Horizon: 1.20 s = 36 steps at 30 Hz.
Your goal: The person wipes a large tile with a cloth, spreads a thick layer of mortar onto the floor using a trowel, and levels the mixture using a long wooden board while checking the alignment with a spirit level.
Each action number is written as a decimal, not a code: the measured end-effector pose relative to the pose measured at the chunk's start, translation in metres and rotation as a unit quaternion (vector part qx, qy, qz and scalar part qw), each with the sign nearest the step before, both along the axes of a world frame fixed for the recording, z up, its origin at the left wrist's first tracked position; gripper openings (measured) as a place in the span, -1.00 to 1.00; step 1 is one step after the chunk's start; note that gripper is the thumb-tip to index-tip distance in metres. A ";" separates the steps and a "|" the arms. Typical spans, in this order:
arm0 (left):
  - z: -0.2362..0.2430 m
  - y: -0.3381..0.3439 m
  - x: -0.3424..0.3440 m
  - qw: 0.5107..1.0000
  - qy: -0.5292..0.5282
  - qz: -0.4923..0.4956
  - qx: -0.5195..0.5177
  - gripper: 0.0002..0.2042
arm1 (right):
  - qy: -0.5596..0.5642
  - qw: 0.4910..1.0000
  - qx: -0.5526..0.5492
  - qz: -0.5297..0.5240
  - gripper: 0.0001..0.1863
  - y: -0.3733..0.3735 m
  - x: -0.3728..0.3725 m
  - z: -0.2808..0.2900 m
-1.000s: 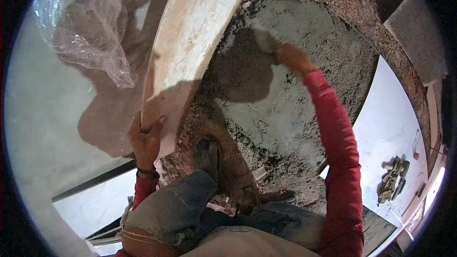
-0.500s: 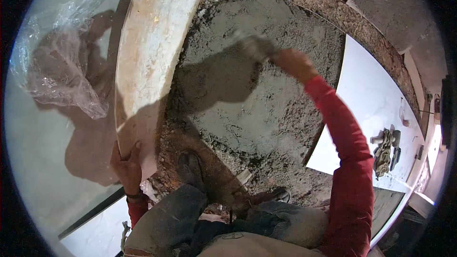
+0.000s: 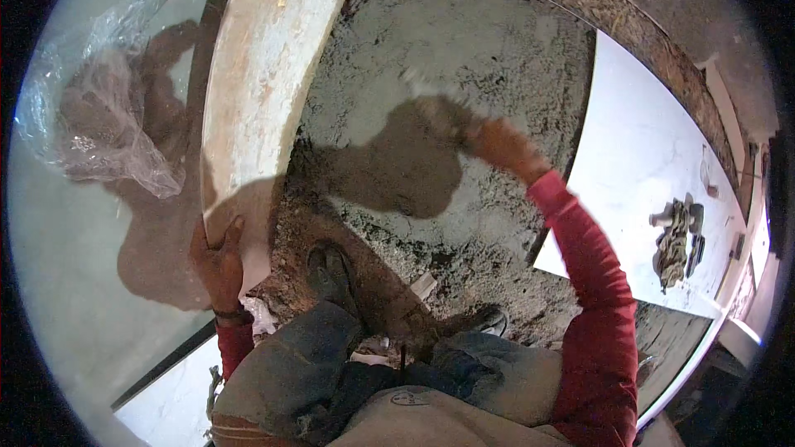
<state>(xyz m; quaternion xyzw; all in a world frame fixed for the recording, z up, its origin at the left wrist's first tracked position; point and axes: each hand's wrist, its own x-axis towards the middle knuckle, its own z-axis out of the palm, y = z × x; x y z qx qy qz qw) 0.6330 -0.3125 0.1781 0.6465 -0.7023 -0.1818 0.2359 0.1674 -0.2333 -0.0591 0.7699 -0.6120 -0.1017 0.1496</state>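
Observation:
My right hand [image 3: 502, 146] is closed around the handle of a trowel [image 3: 439, 108], whose blade is smeared by motion. The trowel is over a bed of wet grey mortar [image 3: 489, 207], smooth in patches and rough at the edges. My left hand [image 3: 219, 263] grips the near end of a long, pale, worn wooden board [image 3: 257, 108], with the thumb on top and the fingers hidden beneath. Along the mortar's left side the board runs away from me. Shadows of my arm and head fall across mortar and board.
Crumpled clear plastic film [image 3: 116, 132] lies on the greenish-grey floor at left. A white slab [image 3: 638, 149] borders the mortar on the right, bearing a grimy cloth [image 3: 672, 244] and small tools. My shoes [image 3: 331, 273] stand at the mortar's near edge, beside a small chip [image 3: 424, 285].
My right hand and the trowel have moved slightly nearer to me over the mortar. The left hand keeps its grip on the board. The whole view has shifted a little.

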 end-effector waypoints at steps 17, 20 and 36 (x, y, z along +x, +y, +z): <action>-0.009 -0.018 -0.071 0.992 0.019 -0.121 -0.022 -0.41 | -0.408 0.870 0.160 -0.225 -0.70 0.236 0.061 0.096; 0.001 -0.057 -0.099 0.982 -0.059 -0.178 -0.024 -0.42 | -0.455 0.807 0.147 -0.347 -0.70 0.316 0.101 0.114; -0.056 -0.306 -0.343 0.839 -0.191 -0.479 -0.173 -0.41 | -0.097 0.885 -0.196 -0.411 -0.41 0.217 -0.130 0.185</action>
